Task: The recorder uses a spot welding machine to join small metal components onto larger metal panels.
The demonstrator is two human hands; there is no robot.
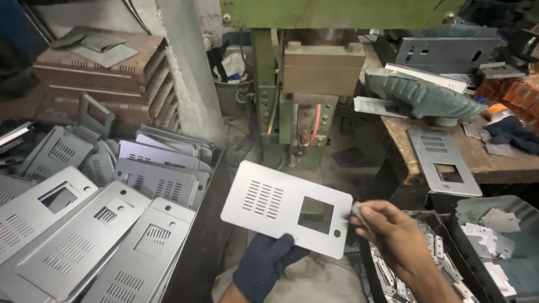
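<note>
A flat grey metal plate (pixel 281 205) with rows of slots, a square cut-out and a small round hole hangs in the air at the centre. My left hand (pixel 264 264), in a dark blue glove, grips its lower edge from beneath. My bare right hand (pixel 393 230) pinches the plate's right edge, with a small grey scrap of metal between fingers and plate. The plate is tilted, its right end lower.
Stacks of similar slotted plates (pixel 112 224) fill the left. A green press machine (pixel 303 95) stands ahead. On the right, a wooden bench (pixel 494 160) carries another plate (pixel 443 163), and bins of small metal offcuts (pixel 426 258) sit below.
</note>
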